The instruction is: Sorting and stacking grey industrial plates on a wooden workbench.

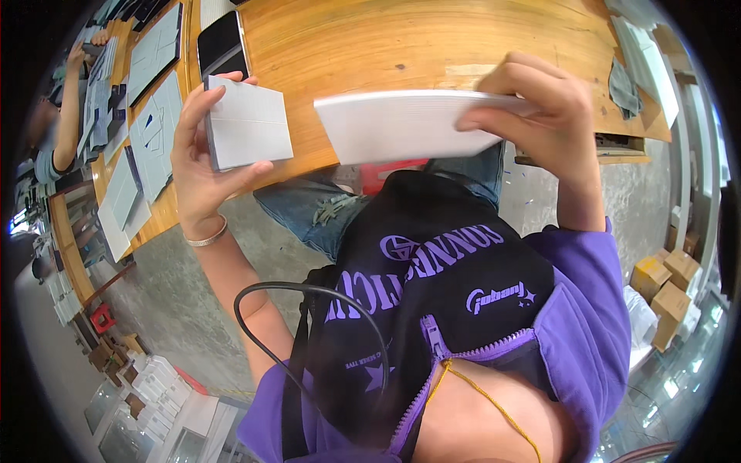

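Observation:
My left hand (194,166) is closed around a flat white box (253,130) with a thin line across its face and a dark grey side. The fingers wrap its far left edge and the thumb lies along the near edge. In my right hand (549,104), a larger white ribbed panel (401,127) is pinched between thumb and fingers at its right end. The panel tilts above the near edge of the wooden table (347,46), apart from the box. What the panel is made of I cannot tell.
A phone (221,45) lies on the table beyond my left hand. Further left are white sheets (157,131) and dark-edged pieces. A grey cloth (624,89) lies at the table's right end, above a partly open drawer (617,148). Another person's arm (68,127) shows at far left.

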`<state>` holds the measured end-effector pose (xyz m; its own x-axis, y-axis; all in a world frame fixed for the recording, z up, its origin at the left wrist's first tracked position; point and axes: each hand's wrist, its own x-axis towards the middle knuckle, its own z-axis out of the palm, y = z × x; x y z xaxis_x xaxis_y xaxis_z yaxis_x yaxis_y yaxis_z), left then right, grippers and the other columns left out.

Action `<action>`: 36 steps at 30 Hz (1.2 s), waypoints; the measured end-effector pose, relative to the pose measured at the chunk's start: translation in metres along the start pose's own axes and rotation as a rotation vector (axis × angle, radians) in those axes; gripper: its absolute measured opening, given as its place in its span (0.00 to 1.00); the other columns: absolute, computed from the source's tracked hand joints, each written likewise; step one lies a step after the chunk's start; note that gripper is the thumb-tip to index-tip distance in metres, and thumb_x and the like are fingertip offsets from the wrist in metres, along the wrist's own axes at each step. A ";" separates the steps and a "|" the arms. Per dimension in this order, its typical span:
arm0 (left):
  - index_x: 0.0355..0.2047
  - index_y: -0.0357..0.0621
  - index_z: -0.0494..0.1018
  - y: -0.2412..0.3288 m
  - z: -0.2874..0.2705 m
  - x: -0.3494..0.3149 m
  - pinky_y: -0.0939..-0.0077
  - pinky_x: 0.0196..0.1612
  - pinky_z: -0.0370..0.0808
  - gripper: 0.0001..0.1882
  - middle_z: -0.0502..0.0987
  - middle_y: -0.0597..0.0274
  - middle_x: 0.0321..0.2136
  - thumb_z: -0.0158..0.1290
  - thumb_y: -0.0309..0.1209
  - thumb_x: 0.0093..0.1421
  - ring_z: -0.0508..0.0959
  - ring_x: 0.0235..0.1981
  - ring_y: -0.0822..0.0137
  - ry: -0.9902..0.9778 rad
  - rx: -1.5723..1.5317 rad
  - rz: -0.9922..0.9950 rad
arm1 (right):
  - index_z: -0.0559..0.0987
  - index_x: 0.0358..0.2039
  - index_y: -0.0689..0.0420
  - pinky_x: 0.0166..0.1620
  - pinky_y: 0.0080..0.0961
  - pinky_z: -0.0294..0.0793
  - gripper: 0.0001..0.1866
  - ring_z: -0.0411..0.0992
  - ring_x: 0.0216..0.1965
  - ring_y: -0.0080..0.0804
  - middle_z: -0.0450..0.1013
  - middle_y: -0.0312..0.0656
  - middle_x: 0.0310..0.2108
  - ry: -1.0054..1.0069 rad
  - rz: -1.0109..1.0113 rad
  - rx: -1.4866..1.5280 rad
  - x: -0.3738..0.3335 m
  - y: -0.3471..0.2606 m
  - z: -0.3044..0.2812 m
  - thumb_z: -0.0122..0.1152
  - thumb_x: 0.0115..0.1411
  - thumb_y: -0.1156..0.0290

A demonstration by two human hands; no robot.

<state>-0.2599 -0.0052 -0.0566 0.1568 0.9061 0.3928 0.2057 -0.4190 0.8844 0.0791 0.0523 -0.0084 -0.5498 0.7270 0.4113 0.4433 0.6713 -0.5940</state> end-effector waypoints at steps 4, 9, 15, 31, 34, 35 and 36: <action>0.53 0.46 0.66 0.002 0.005 -0.001 0.61 0.55 0.70 0.44 0.67 0.50 0.52 0.71 0.26 0.32 0.71 0.53 0.52 -0.010 -0.002 -0.032 | 0.77 0.25 0.62 0.27 0.18 0.68 0.13 0.71 0.22 0.23 0.73 0.36 0.20 0.041 0.091 -0.083 0.003 0.027 -0.002 0.72 0.46 0.67; 0.57 0.45 0.62 -0.004 0.015 0.005 0.60 0.55 0.69 0.49 0.67 0.51 0.52 0.71 0.25 0.31 0.71 0.53 0.53 -0.068 -0.078 -0.046 | 0.76 0.33 0.62 0.35 0.24 0.70 0.17 0.70 0.29 0.25 0.72 0.42 0.25 0.010 0.345 0.027 0.037 0.094 -0.028 0.70 0.49 0.63; 0.64 0.47 0.49 0.002 0.030 0.008 0.62 0.55 0.68 0.60 0.68 0.51 0.51 0.72 0.25 0.31 0.71 0.53 0.56 -0.071 -0.040 -0.059 | 0.78 0.30 0.64 0.34 0.31 0.71 0.17 0.71 0.27 0.39 0.72 0.47 0.22 -0.110 0.135 -0.193 0.083 0.108 0.021 0.68 0.51 0.61; 0.67 0.50 0.33 -0.001 0.035 -0.010 0.62 0.61 0.60 0.70 0.60 0.53 0.60 0.73 0.31 0.32 0.64 0.59 0.59 -0.072 -0.127 -0.209 | 0.67 0.54 0.55 0.54 0.40 0.66 0.41 0.64 0.54 0.53 0.62 0.53 0.53 0.078 -0.275 0.335 0.033 -0.025 0.125 0.73 0.36 0.70; 0.66 0.46 0.45 0.015 0.043 -0.012 0.62 0.60 0.64 0.59 0.61 0.52 0.60 0.68 0.26 0.34 0.64 0.59 0.53 -0.068 0.230 -0.109 | 0.68 0.54 0.55 0.53 0.40 0.68 0.41 0.65 0.53 0.52 0.62 0.54 0.53 0.060 -0.250 0.382 0.032 -0.029 0.126 0.73 0.35 0.71; 0.60 0.42 0.56 0.022 0.054 -0.014 0.63 0.53 0.70 0.46 0.66 0.51 0.54 0.64 0.24 0.39 0.70 0.52 0.50 0.023 0.348 -0.116 | 0.67 0.54 0.55 0.52 0.39 0.69 0.41 0.65 0.52 0.52 0.62 0.54 0.53 0.045 -0.201 0.403 0.031 -0.029 0.128 0.73 0.35 0.71; 0.60 0.42 0.56 0.023 0.062 -0.017 0.63 0.53 0.70 0.46 0.66 0.51 0.54 0.64 0.24 0.39 0.70 0.52 0.50 0.032 0.354 -0.117 | 0.69 0.53 0.54 0.51 0.39 0.70 0.41 0.65 0.52 0.52 0.62 0.56 0.52 0.071 -0.205 0.403 0.030 -0.027 0.130 0.73 0.34 0.71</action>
<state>-0.1980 -0.0339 -0.0584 0.0837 0.9479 0.3072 0.5422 -0.3020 0.7841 -0.0417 0.0367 -0.0700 -0.5416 0.6025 0.5862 0.0123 0.7029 -0.7112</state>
